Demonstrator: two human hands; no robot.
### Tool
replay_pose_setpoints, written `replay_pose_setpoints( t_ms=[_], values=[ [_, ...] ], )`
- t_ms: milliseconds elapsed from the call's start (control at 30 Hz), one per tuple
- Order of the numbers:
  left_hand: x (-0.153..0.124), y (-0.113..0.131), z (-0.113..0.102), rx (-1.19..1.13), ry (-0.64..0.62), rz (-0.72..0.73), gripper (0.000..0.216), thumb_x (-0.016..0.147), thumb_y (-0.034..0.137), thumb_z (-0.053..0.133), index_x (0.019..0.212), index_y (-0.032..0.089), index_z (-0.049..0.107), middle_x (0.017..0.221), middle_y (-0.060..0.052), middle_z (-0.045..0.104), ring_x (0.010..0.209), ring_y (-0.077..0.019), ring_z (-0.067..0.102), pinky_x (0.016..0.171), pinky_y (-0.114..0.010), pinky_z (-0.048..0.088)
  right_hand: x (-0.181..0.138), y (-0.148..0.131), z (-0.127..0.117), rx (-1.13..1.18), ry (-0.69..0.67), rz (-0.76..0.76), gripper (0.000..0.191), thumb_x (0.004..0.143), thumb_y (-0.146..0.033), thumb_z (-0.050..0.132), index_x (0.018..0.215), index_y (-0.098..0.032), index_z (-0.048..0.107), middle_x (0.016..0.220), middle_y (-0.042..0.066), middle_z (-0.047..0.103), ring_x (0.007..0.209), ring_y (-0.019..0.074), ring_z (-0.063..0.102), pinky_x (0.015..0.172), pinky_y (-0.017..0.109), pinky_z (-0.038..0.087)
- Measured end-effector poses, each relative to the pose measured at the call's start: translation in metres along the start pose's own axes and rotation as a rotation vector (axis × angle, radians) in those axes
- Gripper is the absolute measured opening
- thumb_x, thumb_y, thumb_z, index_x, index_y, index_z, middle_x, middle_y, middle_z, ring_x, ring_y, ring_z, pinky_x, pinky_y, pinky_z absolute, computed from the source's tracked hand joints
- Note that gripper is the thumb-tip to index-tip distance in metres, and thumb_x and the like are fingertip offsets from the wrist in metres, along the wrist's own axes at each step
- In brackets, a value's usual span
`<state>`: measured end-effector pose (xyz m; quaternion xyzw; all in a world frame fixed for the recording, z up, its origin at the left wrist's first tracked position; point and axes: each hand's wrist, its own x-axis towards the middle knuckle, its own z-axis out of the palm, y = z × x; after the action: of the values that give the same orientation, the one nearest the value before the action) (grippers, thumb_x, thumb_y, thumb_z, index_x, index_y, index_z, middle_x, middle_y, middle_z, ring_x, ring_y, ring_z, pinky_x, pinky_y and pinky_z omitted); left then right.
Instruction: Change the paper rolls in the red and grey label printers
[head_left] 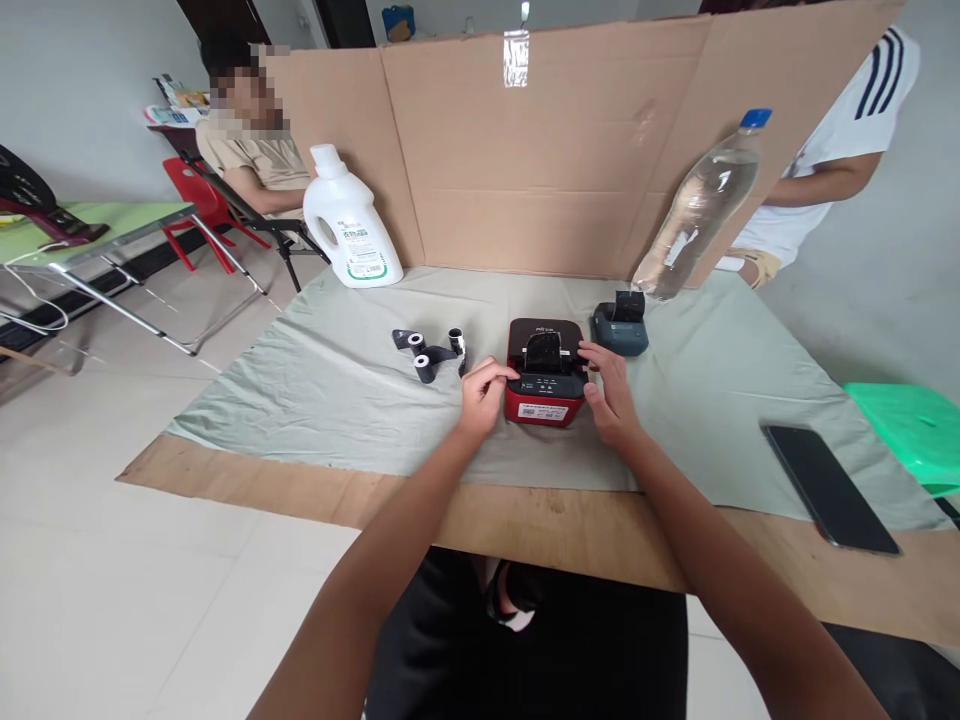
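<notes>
A red and black receipt printer (547, 372) sits on the cloth in front of me, with a black strip (543, 352) standing up from its top. My left hand (484, 392) grips its left side, index finger laid along the top edge. On the opposite side my right hand (611, 393) holds on, fingers at the lid edge and thumb lower down. Just behind that hand stands a smaller dark blue-grey printer (621, 328), also with a black strip. Several small black rolls (424, 369) lie to the left, some with loose strip unrolled.
A grey-green cloth (300, 400) covers most of the wooden table (262, 475). A white jug (352, 220) and a tilted water bottle (701, 215) stand by the cardboard screen (525, 150). A phone (829, 488) lies at the right. Two people (255, 165) are beyond the table.
</notes>
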<state>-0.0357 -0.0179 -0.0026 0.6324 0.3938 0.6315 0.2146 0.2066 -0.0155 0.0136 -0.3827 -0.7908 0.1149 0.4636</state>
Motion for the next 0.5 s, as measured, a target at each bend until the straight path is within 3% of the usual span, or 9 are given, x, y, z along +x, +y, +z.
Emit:
replay_pose_setpoints(
  t_ms=[133, 200, 267, 367, 500],
  values=[
    [-0.004, 0.001, -0.002, -0.007, 0.012, 0.039, 0.032, 0.101, 0.036, 0.052, 0.088, 0.023, 0.077, 0.08, -0.003, 0.068, 0.076, -0.0175, 0.062, 0.071, -0.032, 0.049, 0.038, 0.006, -0.011, -0.018, -0.061, -0.003, 0.048, 0.1, -0.053, 0.05, 0.139, -0.028, 0.063, 0.145, 0.012, 0.064, 0.137, 0.0373, 0.055, 0.119, 0.062, 0.04],
    [-0.006, 0.003, -0.002, -0.004, 0.02, 0.042, 0.033, 0.102, 0.037, 0.051, 0.091, 0.023, 0.078, 0.084, -0.004, 0.071, 0.08, -0.0184, 0.065, 0.074, -0.033, 0.051, 0.067, 0.013, -0.017, 0.088, -0.084, 0.149, 0.047, 0.098, -0.059, 0.051, 0.128, -0.027, 0.069, 0.128, 0.011, 0.071, 0.12, 0.0348, 0.066, 0.108, 0.057, 0.051],
    [-0.006, 0.004, -0.002, 0.013, 0.022, 0.028, 0.034, 0.103, 0.038, 0.05, 0.093, 0.023, 0.079, 0.086, -0.005, 0.073, 0.082, -0.0188, 0.066, 0.075, -0.034, 0.052, 0.096, 0.019, -0.021, 0.279, -0.087, 0.391, 0.049, 0.096, -0.064, 0.051, 0.121, -0.026, 0.069, 0.111, 0.009, 0.074, 0.09, 0.0285, 0.072, 0.085, 0.048, 0.061],
    [-0.007, 0.006, -0.003, 0.01, 0.014, 0.026, 0.033, 0.103, 0.038, 0.05, 0.097, 0.023, 0.079, 0.09, -0.006, 0.075, 0.086, -0.0196, 0.068, 0.079, -0.034, 0.054, 0.121, 0.025, -0.018, 0.493, -0.098, 0.639, 0.046, 0.089, -0.056, 0.062, 0.123, -0.026, 0.066, 0.118, 0.008, 0.072, 0.079, 0.0228, 0.074, 0.064, 0.036, 0.057],
    [-0.007, 0.007, -0.005, -0.028, 0.002, 0.065, 0.032, 0.105, 0.037, 0.051, 0.101, 0.022, 0.079, 0.092, -0.006, 0.076, 0.089, -0.0192, 0.07, 0.081, -0.034, 0.055, 0.118, 0.021, -0.011, 0.426, 0.063, 0.67, 0.049, 0.08, -0.04, 0.07, 0.126, -0.026, 0.062, 0.124, 0.008, 0.069, 0.08, 0.0202, 0.073, 0.062, 0.032, 0.055]
  ],
)
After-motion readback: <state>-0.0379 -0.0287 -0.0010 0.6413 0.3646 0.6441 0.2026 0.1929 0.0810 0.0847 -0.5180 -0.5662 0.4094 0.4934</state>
